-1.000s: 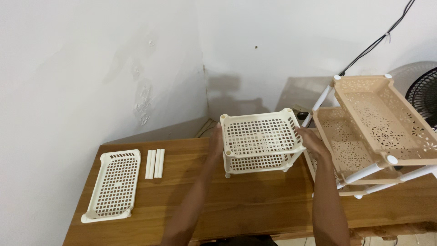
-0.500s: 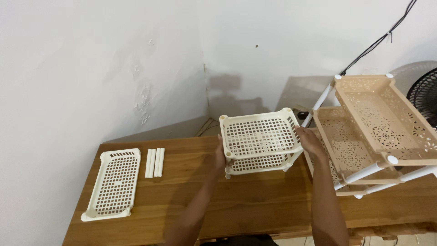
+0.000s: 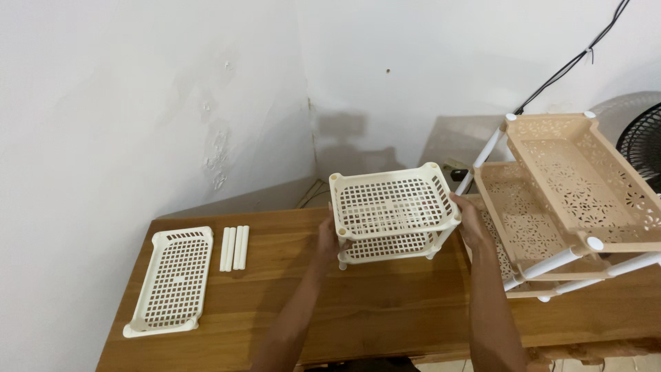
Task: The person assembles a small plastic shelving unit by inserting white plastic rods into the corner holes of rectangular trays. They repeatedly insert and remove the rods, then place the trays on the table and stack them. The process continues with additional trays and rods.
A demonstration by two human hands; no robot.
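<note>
Cream two-tier rack (image 3: 391, 217) stands near the middle of the wooden table (image 3: 385, 310), toward its back edge, its short white legs on the wood. I see both lattice trays of it holding nothing. My left hand (image 3: 328, 238) is pressed against the rack's left end, fingers curled around the corner between the tiers. My right hand (image 3: 472, 222) clasps the right end, fingers wrapped on the upper tray's rim.

A loose cream tray (image 3: 171, 279) of the same lattice pattern lies flat at the table's left end, nothing in it. Just beside it to the right lie four white tubes (image 3: 234, 247), side by side and touching.

At the right, a tan three-tier rack (image 3: 564, 196) with pierced floral trays leans tilted on white posts; its trays hold nothing.

White walls meet in a corner behind the table, the plaster marked. A black cable (image 3: 578, 55) runs up the right wall, and a black fan grille (image 3: 640, 138) shows at the right edge.
</note>
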